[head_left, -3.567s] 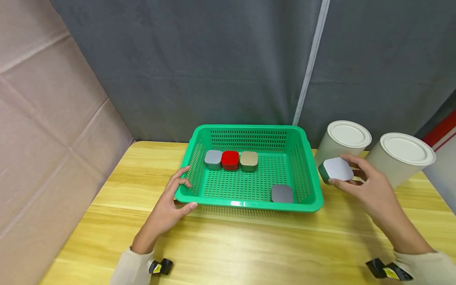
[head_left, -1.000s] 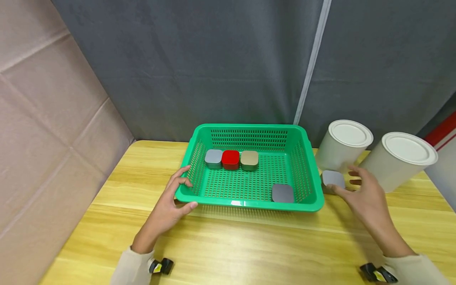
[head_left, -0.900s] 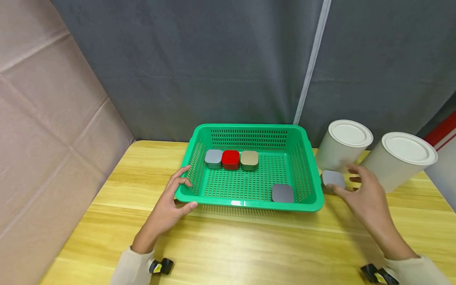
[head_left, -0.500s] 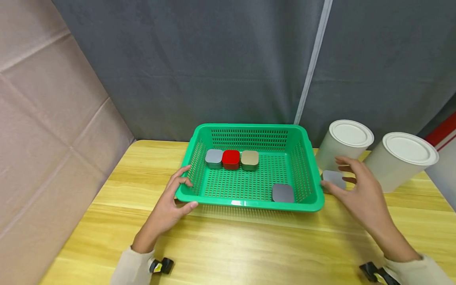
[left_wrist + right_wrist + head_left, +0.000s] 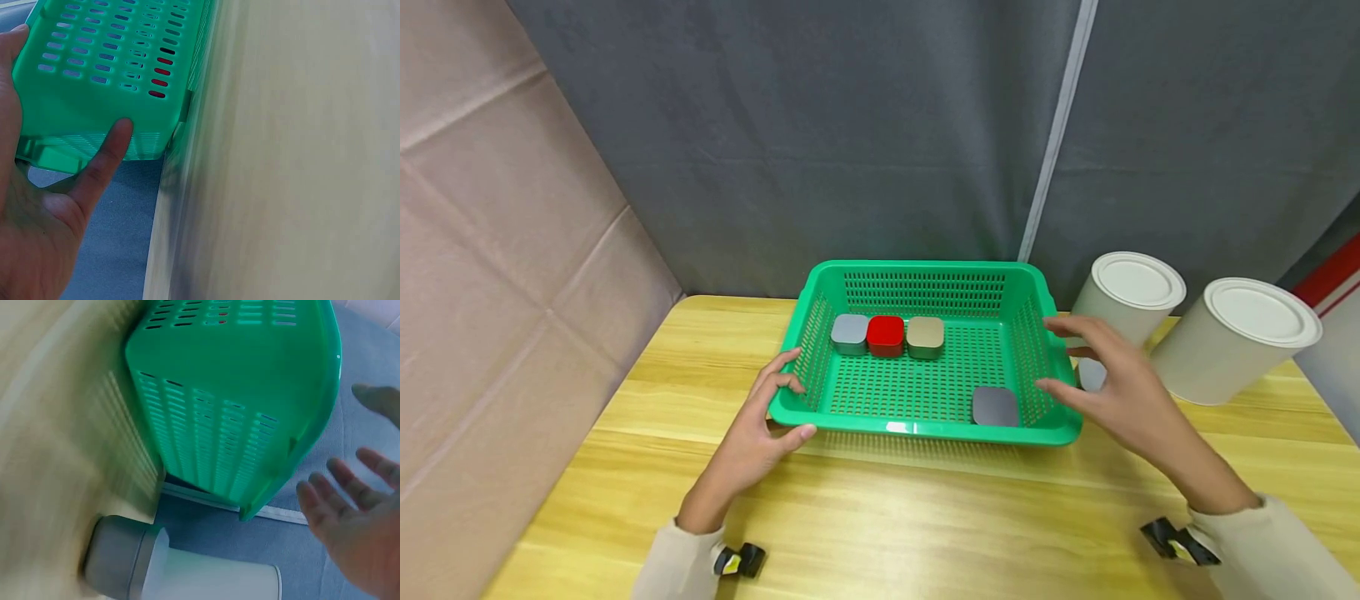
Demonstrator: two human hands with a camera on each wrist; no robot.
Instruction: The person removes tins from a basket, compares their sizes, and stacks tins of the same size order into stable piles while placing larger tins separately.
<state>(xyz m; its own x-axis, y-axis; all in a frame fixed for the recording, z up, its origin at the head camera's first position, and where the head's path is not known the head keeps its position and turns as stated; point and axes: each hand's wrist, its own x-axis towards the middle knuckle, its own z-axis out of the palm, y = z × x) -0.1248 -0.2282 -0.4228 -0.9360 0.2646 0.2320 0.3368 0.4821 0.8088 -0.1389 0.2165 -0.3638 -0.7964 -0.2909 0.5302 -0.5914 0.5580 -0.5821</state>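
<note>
My left hand (image 5: pixel 752 442) grips the green perforated plastic basket (image 5: pixel 910 430) at its left front corner, fingers over the rim and thumb against the outer wall, also seen on the basket wall (image 5: pixel 81 106). My right hand (image 5: pixel 1120 387) is empty, fingers spread above the basket's right rim; the right wrist view shows it apart from the rim. Inside are a light-grey-lidded square box (image 5: pixel 850 335), a red one (image 5: pixel 886 337) and a beige-lidded one (image 5: pixel 925 337) in a row, and a dark grey one (image 5: pixel 995 407) at the front right. Partly hidden behind my right hand, another grey-lidded box (image 5: pixel 1091 375) stands on the table.
Two tall off-white lidded canisters, a left one (image 5: pixel 1135 287) and a right one (image 5: pixel 1240 350), stand right of the basket. A dark grey curtain (image 5: pixel 850 150) hangs behind the wooden table (image 5: pixel 925 517). A pinkish cloth wall (image 5: pixel 535 292) rises at the left.
My right hand set the grey-lidded box down beside the left canister, let go, and moved left and up over the basket's right rim. My left hand and the basket stay put.
</note>
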